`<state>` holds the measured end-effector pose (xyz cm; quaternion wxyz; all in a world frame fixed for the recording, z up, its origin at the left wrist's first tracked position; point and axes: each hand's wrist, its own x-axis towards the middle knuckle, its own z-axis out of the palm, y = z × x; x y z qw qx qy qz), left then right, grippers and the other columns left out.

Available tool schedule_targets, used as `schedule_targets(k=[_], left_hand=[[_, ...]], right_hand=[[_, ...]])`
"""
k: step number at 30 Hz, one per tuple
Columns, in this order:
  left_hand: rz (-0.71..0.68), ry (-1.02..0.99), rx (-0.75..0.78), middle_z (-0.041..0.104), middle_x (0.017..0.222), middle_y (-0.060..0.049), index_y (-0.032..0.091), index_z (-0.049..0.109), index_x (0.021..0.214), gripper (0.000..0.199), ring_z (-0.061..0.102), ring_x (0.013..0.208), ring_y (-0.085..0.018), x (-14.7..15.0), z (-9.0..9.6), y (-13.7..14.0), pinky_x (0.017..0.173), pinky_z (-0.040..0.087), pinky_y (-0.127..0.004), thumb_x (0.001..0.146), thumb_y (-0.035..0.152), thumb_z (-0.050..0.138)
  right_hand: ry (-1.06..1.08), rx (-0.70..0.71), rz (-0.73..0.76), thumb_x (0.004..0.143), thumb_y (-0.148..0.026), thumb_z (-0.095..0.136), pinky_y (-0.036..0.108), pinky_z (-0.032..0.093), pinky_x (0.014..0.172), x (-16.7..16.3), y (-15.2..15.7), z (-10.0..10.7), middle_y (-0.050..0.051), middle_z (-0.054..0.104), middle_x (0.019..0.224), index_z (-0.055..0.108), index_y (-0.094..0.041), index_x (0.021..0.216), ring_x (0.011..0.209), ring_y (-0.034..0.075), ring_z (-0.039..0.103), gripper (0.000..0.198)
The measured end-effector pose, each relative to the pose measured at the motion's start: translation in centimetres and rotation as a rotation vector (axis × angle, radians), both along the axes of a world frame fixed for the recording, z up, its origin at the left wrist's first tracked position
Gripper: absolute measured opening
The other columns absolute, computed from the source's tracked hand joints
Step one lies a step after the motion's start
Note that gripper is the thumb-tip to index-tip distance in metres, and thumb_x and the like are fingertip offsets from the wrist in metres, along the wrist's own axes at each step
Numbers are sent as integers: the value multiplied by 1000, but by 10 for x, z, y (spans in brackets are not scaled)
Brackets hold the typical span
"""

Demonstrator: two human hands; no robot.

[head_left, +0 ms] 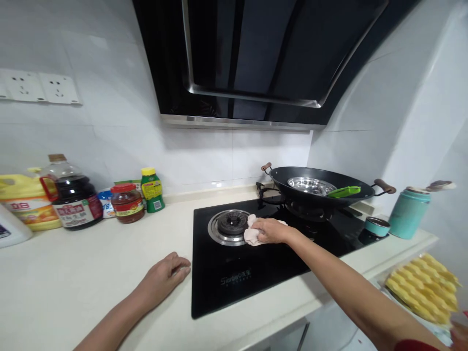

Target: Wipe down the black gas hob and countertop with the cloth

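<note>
My right hand (269, 230) grips a whitish cloth (252, 236) and presses it against the right side of the left burner (232, 223). The burner has a dark round head inside a shiny metal ring, set in a black glass cooktop (234, 292). On the pale countertop, just left of the cooktop's edge, rests my left hand (166, 274). Its fingers are loosely bent, with a gap between thumb and forefinger, and it holds nothing.
A black wok (351, 178) on the right burner holds a steel bowl (310, 185) and a green-handled utensil (344, 191). Right stand a teal flask (409, 213) and its lid (377, 226). Bottles (75, 200) and jars (127, 204) line the left wall. A range hood (252, 58) hangs above.
</note>
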<state>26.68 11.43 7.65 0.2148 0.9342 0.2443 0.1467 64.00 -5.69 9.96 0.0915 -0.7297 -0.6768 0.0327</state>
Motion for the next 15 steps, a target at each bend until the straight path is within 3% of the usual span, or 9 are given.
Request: schedule_targets(k=[9,12,15], left_hand=[[19,-28,43,70,97,-4,27,75,101,40,68,91,-24,2,-10,5,86,50,-35,93,53,46],[47,-22,44,72,101,-5,26,75,103,43,69,95,-26,4,-9,6,87,52,-36,90,57,48],[76,-59,-8,72,110,-8,23,72,117,57,70,98,-28,5,3,-1,89,54,-39,86,66,51]], right_hand=[[-12,181,28,86,-19,55,29,40,82,-69,-20,-11,6,70,100,66,-20,96,92,20,61,15],[-2,226,81,87,-21,57,32,39,89,-113,-22,-16,5,69,102,65,-21,99,98,21,59,15],[15,260,126,87,-22,58,36,37,97,-155,-22,-20,7,68,110,63,-21,110,106,24,57,23]])
